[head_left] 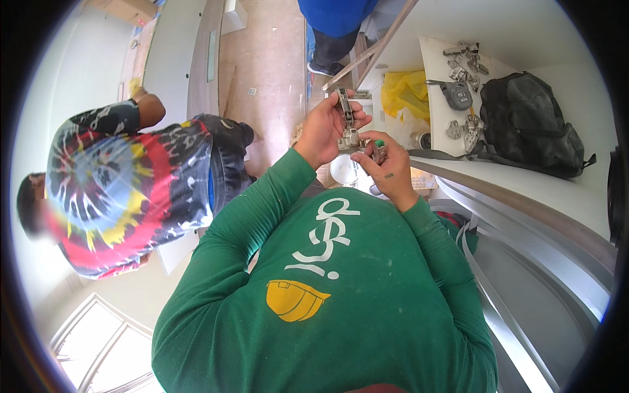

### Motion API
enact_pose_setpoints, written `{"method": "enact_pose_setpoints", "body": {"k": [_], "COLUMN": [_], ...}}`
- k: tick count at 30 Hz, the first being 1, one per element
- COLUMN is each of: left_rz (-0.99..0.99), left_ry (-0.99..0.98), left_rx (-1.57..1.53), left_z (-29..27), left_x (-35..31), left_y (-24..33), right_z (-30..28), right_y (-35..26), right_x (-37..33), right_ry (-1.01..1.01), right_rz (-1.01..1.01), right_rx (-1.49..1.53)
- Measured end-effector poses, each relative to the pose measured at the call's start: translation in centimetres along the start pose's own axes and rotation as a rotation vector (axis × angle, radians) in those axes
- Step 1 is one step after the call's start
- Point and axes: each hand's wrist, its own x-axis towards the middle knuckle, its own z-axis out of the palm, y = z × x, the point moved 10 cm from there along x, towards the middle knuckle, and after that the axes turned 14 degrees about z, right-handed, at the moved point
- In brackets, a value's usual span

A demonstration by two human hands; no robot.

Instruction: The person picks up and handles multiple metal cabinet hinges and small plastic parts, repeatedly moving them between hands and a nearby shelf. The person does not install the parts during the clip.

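Two bare hands meet in front of a green sweatshirt, each grip closed on metal hardware: the left hand (322, 128) wraps around a metal cabinet hinge (345, 110) held upright, and the right hand (388, 169) pinches a small metal part (378, 152) at the hinge's lower end, just beside the left grip. Below both grips sits a round white container (343, 170), its contents too unclear to tell. Right of the grips, on the white worktop (524, 187), lie a crumpled yellow bag (406, 90), a white board (440, 78) scattered with loose metal hinges (464, 62), and a black backpack (527, 124). Left of the grips, a person in a tie-dye shirt (124, 190) bends over; beyond the hands stands another person in blue (335, 16).
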Motion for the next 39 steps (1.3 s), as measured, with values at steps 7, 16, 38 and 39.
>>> {"method": "enact_pose_setpoints", "body": {"k": [7, 16, 38, 39], "left_rz": [-0.142, -0.208, -0.183, -0.179], "left_ry": [-0.022, 0.025, 0.18, 0.148], "left_rx": [-0.058, 0.134, 0.187, 0.184], "left_z": [2.0, -4.1, -6.3, -7.3], "left_x": [4.3, 7.8, 10.4, 11.4], "left_y": [0.7, -0.1, 2.6, 2.5], "right_z": [-1.7, -0.3, 0.1, -0.8], "right_y": [-6.0, -7.4, -4.4, -2.4], "right_x": [2.9, 5.9, 10.8, 10.9], "right_ry": [0.337, 0.257, 0.149, 0.169], "right_rz": [-0.397, -0.485, -0.003, 0.111], "right_rx": [-0.271, -0.407, -0.169, 0.007]}}
